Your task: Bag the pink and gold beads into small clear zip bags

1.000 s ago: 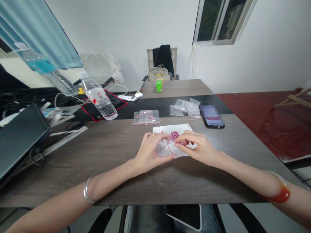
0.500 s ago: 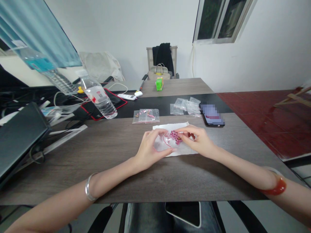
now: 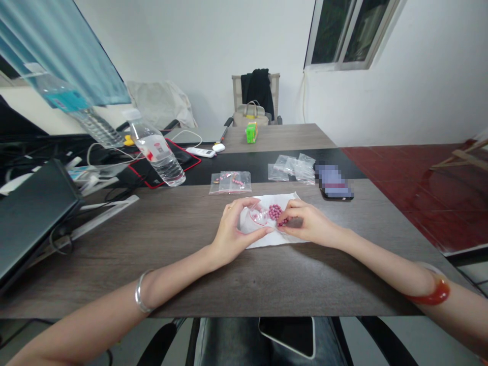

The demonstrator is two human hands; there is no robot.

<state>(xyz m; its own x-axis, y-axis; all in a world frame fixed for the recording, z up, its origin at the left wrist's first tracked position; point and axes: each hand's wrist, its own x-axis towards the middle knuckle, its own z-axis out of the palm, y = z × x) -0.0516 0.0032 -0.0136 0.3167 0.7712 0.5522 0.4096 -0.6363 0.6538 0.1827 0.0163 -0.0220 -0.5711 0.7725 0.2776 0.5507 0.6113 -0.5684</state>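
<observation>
My left hand (image 3: 239, 224) pinches a small clear zip bag (image 3: 259, 216) with a red seal line, which stands up slightly off a white paper sheet (image 3: 267, 241). A heap of pink beads (image 3: 274, 212) lies right next to the bag's mouth. My right hand (image 3: 308, 222) sits at the heap's lower right, its curled fingertips against a few beads. What lies between those fingertips is too small to tell. A silver bangle (image 3: 140, 292) circles my left wrist, and an amber-red bangle (image 3: 430, 294) circles my right forearm.
Beyond the paper lie a zip bag with pink beads (image 3: 230, 183), several more plastic bags (image 3: 292, 169) and a phone (image 3: 333, 182). A water bottle (image 3: 158, 155) stands on a red-edged mat at the left. Cables and a dark laptop (image 3: 34, 213) fill the left side.
The bag now stands up in my left fingers instead of lying under the palm. My right hand has moved lower, to the heap's lower right.
</observation>
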